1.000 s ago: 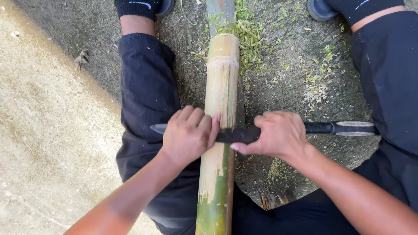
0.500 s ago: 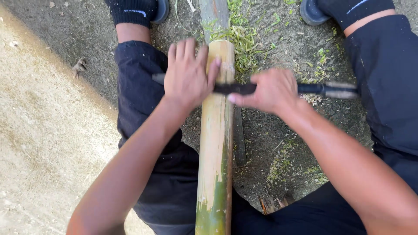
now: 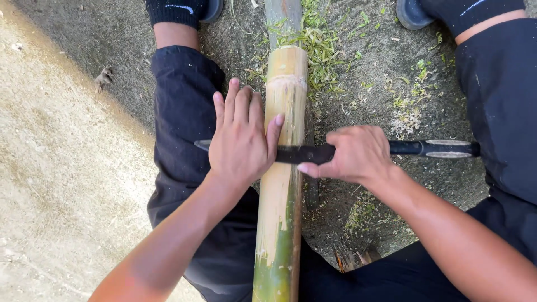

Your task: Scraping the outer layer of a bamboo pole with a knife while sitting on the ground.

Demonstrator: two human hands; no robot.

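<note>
A long bamboo pole [image 3: 282, 190] runs away from me between my legs, pale where scraped and green near its lower end. Across it lies a dark knife [image 3: 430, 149] with its blade tip poking out on the left. My right hand [image 3: 355, 155] is shut on the knife near where blade meets handle. My left hand [image 3: 239, 137] lies flat with fingers extended, pressing on the back of the blade left of the pole, thumb resting on the bamboo.
My legs in black trousers [image 3: 184, 112] flank the pole, with dark shoes [image 3: 414, 12] at the top. Green bamboo shavings [image 3: 321, 42] litter the dark soil. Pale sandy ground [image 3: 56, 184] spreads on the left.
Both hands and the knife pushed up the pole away from me, then came back down toward me. My left hand went from curled to flat with fingers extended.
</note>
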